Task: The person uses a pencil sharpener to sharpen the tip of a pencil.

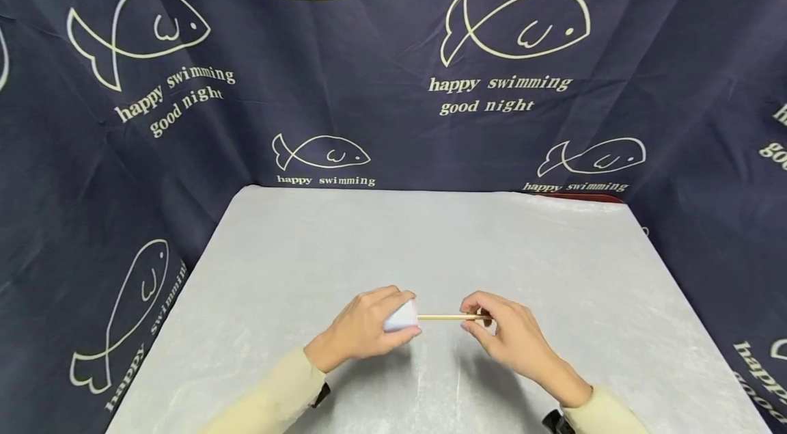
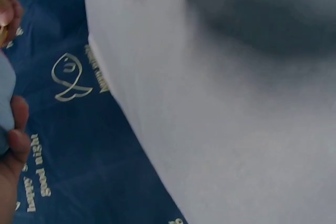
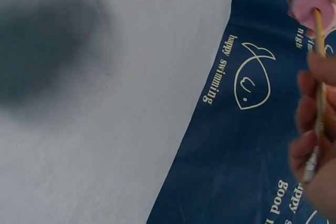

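My left hand (image 1: 367,324) grips a light blue pencil sharpener (image 1: 401,317) from its left side, thumb below and fingers over the top. The sharpener's pink face (image 3: 303,10) is turned toward my right hand, and a slim yellow pencil (image 1: 441,316) sits with one end in the hole there. My right hand (image 1: 515,333) pinches the pencil near its other end between thumb and fingers. That end, silvery white, shows beside the curled fingers (image 3: 304,145) in the right wrist view. Both hands are held over the table, with shadows beneath them.
A white-covered table (image 1: 344,242) spreads under the hands. Dark blue curtains (image 1: 393,65) printed with fish and lettering enclose its back and sides. A red edge (image 1: 584,197) shows at the back right corner. Black straps (image 1: 556,422) are at both wrists.
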